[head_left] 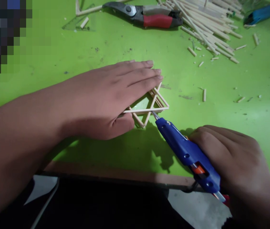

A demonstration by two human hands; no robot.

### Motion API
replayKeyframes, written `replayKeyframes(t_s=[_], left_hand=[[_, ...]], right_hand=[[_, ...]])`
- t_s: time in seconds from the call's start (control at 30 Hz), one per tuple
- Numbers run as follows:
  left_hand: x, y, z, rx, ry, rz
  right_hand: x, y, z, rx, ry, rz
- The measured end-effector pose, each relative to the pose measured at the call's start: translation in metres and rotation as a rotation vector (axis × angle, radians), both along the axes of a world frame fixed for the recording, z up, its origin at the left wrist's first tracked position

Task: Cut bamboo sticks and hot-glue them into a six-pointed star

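Green table (221,79): stick frame (146,110) under left hand (101,101); right hand (232,159) grips glue gun (185,149).

Left hand (99,101) lies flat — fingers (144,74) straight (right hand (232,159) curled closed).

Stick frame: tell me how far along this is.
Done: the wooden stick frame already holds together as crossed triangles, with several sticks layered at its far end. In hand: the left hand presses it flat while the right hand grips a blue hot glue gun, its nozzle at the frame's near stick. Left: a pile of wooden sticks and cut pieces lie loose and unjoined.
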State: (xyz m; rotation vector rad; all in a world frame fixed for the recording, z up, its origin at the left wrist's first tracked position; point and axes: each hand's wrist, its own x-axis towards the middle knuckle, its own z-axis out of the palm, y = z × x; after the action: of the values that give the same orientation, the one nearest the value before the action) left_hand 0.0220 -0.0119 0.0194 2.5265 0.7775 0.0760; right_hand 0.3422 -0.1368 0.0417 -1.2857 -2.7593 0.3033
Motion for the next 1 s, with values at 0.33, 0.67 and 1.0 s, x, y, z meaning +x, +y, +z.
replayKeyframes(t_s=[0.33, 0.67, 1.0], left_hand=[[0.001, 0.000, 0.002, 0.027, 0.026, -0.019], [-0.001, 0.001, -0.001, 0.034, 0.048, -0.019], [-0.001, 0.001, -0.007, -0.030, -0.076, 0.021]], right_hand=[[0.006, 0.001, -0.014, 0.146, 0.044, 0.030], [0.006, 0.001, -0.012, 0.130, 0.070, 0.037], [0.005, 0.000, -0.012, 0.150, 0.078, 0.032]])
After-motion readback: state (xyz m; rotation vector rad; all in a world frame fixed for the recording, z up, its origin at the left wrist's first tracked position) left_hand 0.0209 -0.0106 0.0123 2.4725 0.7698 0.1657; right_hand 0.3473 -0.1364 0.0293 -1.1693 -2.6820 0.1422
